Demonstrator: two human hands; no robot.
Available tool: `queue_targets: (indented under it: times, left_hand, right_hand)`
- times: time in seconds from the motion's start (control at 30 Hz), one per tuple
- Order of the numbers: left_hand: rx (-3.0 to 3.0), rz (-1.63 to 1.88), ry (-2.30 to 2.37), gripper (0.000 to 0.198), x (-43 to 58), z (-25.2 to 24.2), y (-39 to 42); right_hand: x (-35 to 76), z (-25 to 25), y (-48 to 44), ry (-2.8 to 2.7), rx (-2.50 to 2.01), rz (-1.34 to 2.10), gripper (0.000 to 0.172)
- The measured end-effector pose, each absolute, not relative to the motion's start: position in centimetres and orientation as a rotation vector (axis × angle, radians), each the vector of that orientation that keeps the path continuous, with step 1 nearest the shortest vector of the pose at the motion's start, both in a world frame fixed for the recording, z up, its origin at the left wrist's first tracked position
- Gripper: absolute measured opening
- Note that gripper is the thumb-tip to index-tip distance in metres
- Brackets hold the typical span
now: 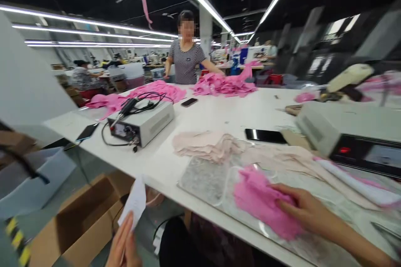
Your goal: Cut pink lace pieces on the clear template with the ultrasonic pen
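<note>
My left hand point(123, 240) is closed on a small white sheet point(136, 200), pinched between thumb and fingers, off the table's front edge and beside an open cardboard box. Whether the sheet is paper or fabric I cannot tell. My right hand point(297, 206) grips a bunched piece of pink fabric point(255, 190) over a clear-covered grey board point(203, 181) at the table's front. Just behind the pink fabric lies a stack of pale beige fabric pieces point(206, 144). White and pink strips point(354, 175) rest to the right of my right hand.
A grey control box point(153, 121) with a cabled handpiece stands on the white table point(219, 117); another device point(369, 133) is at right. Phones point(265, 135) lie about. Across the table a person point(186, 60) touches pink fabric heaps point(224, 84). Below left sits the cardboard box point(84, 217).
</note>
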State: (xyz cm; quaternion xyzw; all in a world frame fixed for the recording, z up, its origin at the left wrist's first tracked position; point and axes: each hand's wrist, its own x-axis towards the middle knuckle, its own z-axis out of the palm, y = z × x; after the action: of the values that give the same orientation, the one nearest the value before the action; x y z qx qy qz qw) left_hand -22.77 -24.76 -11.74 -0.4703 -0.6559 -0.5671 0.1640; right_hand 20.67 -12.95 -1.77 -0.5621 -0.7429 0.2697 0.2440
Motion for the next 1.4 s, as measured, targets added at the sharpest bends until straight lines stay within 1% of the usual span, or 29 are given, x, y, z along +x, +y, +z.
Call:
queue_targets:
  times: [0.1,0.17,0.27,0.33,0.37,0.47,0.5,0.7,0.83,0.9,1.0,1.1,1.17,1.27,1.33,1.4]
  left_hand:
    - [-1.886,-1.519,-1.395,0.043,-19.6,-6.1,-19.4]
    - [-2.191,-1.422,-1.151,0.047,-16.4,-3.8,-15.9]
    - [-2.653,-1.251,-0.891,0.044,-11.9,-2.9,-11.3]
    - [-2.868,-1.075,-0.872,0.038,-9.7,-3.2,-9.1]
    - [-2.926,-0.997,-0.886,0.036,-9.0,-3.4,-8.5]
    - [-3.014,-0.783,-0.963,0.032,-8.0,-3.5,-7.9]
    - [-3.039,-0.711,-0.987,0.031,-8.0,-3.4,-8.0]
    - [-3.106,-0.435,-1.108,0.033,-8.5,-1.6,-8.3]
    - [-3.146,-0.303,-1.068,0.035,-10.3,-0.6,-7.5]
    - [-3.152,-0.234,-1.063,0.037,-11.3,-0.2,-7.2]
    - [-3.152,-0.125,-1.079,0.042,-12.3,0.5,-7.0]
    - [-3.127,-0.014,-1.072,0.05,-12.4,1.3,-7.0]
    - [-3.08,0.02,-1.058,0.049,-12.1,1.7,-7.1]
    - [-2.962,-0.029,-1.074,0.041,-10.7,1.9,-6.8]
    - [-2.923,-0.107,-1.059,0.034,-8.9,2.0,-6.1]
    - [-2.949,-0.166,-0.986,0.034,-6.3,1.8,-4.7]
  right_hand:
    - [20.8,-0.7,-13.5,-2.03,-1.514,0.814,0.043]
    - [21.7,-0.3,-13.4,-1.976,-1.533,0.831,0.049]
    - [23.1,-0.3,-13.5,-1.873,-1.601,0.823,0.061]
    - [23.1,-0.8,-13.8,-1.867,-1.619,0.817,0.061]
    - [22.9,-1.1,-14.0,-1.885,-1.617,0.809,0.057]
    - [22.3,-2.2,-14.3,-1.96,-1.585,0.769,0.04]
    - [22.5,-2.5,-14.3,-1.973,-1.576,0.751,0.037]
    - [26.0,-3.5,-11.4,-1.915,-1.631,0.526,0.042]
    - [28.2,-3.7,-8.0,-1.847,-1.778,0.273,0.033]
    - [29.2,-3.8,-6.3,-1.81,-1.886,0.175,0.031]
    - [30.4,-4.0,-4.6,-1.772,-2.03,0.083,0.033]
    - [31.0,-4.1,-3.9,-1.814,-2.108,0.073,0.039]
    - [31.2,-4.1,-3.8,-1.87,-2.127,0.081,0.042]
    - [31.2,-4.1,-3.7,-1.959,-2.124,0.09,0.042]
    - [31.1,-4.2,-3.6,-2.0,-2.116,0.08,0.039]
    - [30.8,-4.4,-3.4,-2.02,-2.096,0.04,0.034]
